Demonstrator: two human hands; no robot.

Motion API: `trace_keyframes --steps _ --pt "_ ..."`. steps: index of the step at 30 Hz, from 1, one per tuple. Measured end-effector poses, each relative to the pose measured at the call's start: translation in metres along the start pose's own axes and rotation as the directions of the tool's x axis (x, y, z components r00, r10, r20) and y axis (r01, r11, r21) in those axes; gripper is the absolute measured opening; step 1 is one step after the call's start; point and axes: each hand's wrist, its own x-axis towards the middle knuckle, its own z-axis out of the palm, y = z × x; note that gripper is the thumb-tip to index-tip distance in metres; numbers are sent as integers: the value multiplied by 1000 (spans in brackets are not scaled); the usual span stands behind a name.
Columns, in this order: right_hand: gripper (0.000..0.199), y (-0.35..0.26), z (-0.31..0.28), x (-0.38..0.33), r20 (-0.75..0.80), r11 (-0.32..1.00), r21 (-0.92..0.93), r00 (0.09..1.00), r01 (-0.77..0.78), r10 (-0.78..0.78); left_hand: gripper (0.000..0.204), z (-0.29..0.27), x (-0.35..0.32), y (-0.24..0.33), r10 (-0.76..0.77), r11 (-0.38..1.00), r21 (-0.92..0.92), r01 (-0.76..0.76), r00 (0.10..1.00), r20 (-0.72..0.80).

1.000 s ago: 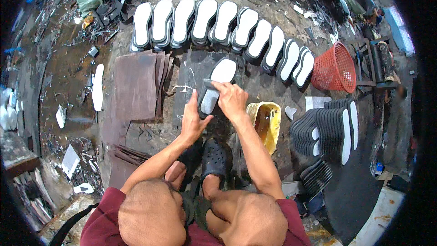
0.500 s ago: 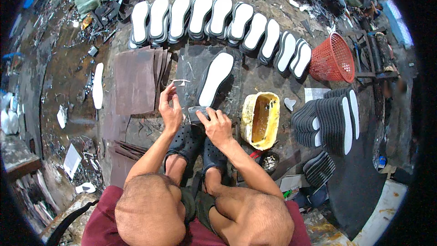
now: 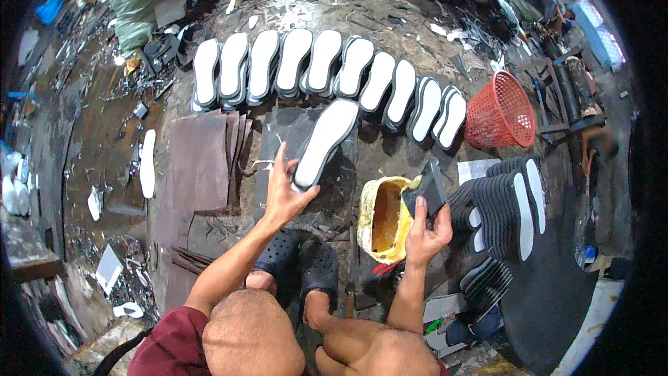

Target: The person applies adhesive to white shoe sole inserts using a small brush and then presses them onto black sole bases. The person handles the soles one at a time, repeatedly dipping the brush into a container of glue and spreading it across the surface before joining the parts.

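We find amber matter [image 3: 386,226] in one yellow tub [image 3: 367,217]; a dark plate [image 3: 433,188], clamped in the right hand [image 3: 427,238], hides part of its rim. The left hand's fingers and thumb [image 3: 287,191] appear closed on one white-topped sole [image 3: 325,141], over the dark mat [image 3: 281,127]. Beyond, we count ten sole stacks [image 3: 293,59].

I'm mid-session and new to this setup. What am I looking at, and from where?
No machine: these are a person's bare hands, seen from above by the left of two head-worn fisheye cameras, so straight edges bend.

The left hand has thumb and fingers around the near end of a white-topped, black-edged shoe sole; how firmly is unclear. The right hand holds a dark, flat piece by an oblong, yellow-rimmed container.

On the ground: a curved row of similar soles, brown rectangular sheets and a red mesh basket.
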Motion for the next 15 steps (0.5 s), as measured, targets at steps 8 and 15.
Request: trace_keyframes --steps 8,15 --pt "29 -9 -1 7 -69 999 -4 997 36 -36 122 119 185 55 317 926 249 -284 943 -102" --pt "29 -10 -3 2 -24 1000 19 1000 -13 13 92 139 172 34 305 893 347 -285 952 -1"
